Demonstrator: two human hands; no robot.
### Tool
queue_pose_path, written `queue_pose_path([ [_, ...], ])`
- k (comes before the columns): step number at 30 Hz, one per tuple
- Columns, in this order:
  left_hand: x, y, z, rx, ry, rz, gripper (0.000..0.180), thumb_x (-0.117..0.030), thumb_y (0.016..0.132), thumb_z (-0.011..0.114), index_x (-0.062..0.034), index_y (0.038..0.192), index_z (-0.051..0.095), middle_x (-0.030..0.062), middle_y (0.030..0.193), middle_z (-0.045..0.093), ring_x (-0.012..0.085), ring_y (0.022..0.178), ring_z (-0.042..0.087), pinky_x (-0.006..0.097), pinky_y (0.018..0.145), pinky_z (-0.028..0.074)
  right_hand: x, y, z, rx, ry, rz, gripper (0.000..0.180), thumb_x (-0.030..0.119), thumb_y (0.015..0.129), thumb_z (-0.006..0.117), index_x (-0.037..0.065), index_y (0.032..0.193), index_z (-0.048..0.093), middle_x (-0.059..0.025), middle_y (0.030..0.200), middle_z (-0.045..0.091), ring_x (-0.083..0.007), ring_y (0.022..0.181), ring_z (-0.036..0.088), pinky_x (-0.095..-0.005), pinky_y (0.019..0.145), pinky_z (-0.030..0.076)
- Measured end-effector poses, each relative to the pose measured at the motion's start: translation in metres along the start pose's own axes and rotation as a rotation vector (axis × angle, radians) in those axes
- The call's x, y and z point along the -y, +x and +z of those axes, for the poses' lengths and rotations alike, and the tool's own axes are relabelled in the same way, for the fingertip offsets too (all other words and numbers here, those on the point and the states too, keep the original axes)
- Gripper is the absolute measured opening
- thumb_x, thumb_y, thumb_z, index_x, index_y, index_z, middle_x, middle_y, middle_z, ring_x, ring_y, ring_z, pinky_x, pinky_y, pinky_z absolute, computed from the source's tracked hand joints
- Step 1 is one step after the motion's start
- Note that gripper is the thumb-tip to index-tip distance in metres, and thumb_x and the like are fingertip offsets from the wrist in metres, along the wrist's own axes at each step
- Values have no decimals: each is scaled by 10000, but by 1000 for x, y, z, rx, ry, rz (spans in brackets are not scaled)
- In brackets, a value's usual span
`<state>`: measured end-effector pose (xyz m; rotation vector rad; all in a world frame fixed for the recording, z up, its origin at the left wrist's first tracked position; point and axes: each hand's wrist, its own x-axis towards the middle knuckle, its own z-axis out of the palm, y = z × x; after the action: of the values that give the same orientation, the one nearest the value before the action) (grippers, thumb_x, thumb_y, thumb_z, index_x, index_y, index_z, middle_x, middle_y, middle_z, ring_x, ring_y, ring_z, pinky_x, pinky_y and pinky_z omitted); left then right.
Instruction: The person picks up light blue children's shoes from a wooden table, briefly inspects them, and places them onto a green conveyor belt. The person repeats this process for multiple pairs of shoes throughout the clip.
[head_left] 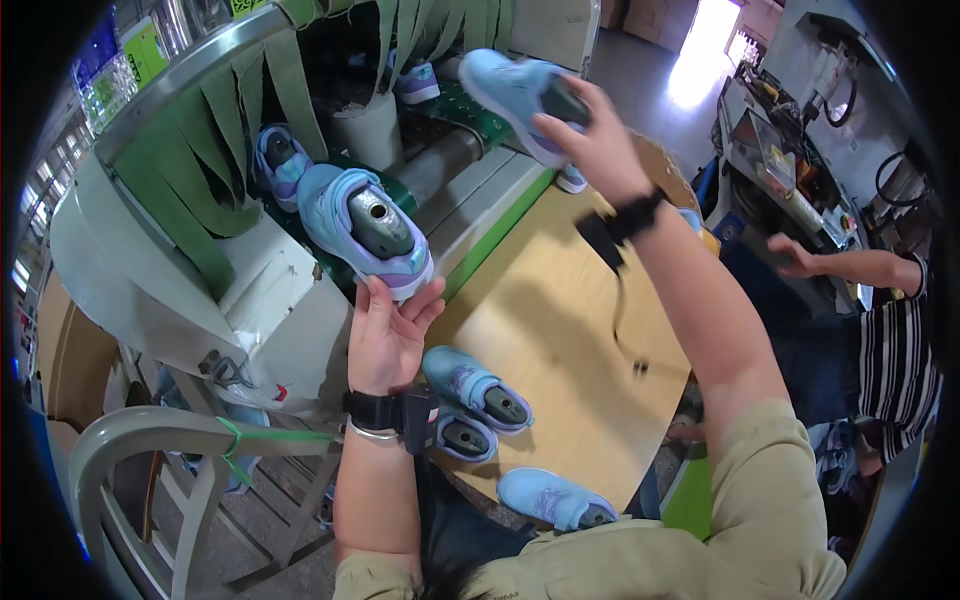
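Observation:
My left hand (388, 335) cups the heel of a light-blue and lilac shoe (325, 208) with a dark grey shoe last (381, 226) inside it; a round metal-rimmed hole shows in the last. That shoe points toward the machine's strap curtain, next to another blue shoe (284, 168). Raised over the far end of the wooden board, my right hand (595, 135) grips a second light-blue shoe (508, 88) by its heel end, thumb and fingers around the last. Below my left hand, two blue shoes (468, 380) (464, 437) lie side by side, and another shoe (548, 497) rests closer to me.
Green fabric straps (205, 150) hang from the machine's curved metal hood (190, 75). Behind them a shoe (418, 84) sits on the green belt (470, 108). A grey chair-like frame (190, 420) stands at left. At right, a person in stripes (895, 330) stands near a cluttered bench (775, 160).

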<state>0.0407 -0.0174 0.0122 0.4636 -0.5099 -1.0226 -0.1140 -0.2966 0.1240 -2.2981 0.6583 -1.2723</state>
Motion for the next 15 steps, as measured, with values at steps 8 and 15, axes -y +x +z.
queue_pose_path([
  [8, 6, 4, 13, -52, 91, 75, 361, -182, 1027, 519, -50, 1359, 466, 118, 1396, 543, 278, 1236, 586, 395, 942, 521, -80, 57, 60, 83, 22, 69, 811, 310, 813, 768, 81, 1479, 366, -297, 1313, 528, -406, 1231, 529, -422, 1049, 430],
  [15, 23, 12, 10, -158, 143, 23, 373, -368, 1021, 531, -18, 1097, 633, 160, 1047, 718, 258, 991, 691, 358, 853, 519, -237, -7, -75, -75, -255, 387, 467, 213, 812, 672, -17, 1214, 608, -230, 1183, 657, -334, 1130, 629, -392, 953, 501],
])
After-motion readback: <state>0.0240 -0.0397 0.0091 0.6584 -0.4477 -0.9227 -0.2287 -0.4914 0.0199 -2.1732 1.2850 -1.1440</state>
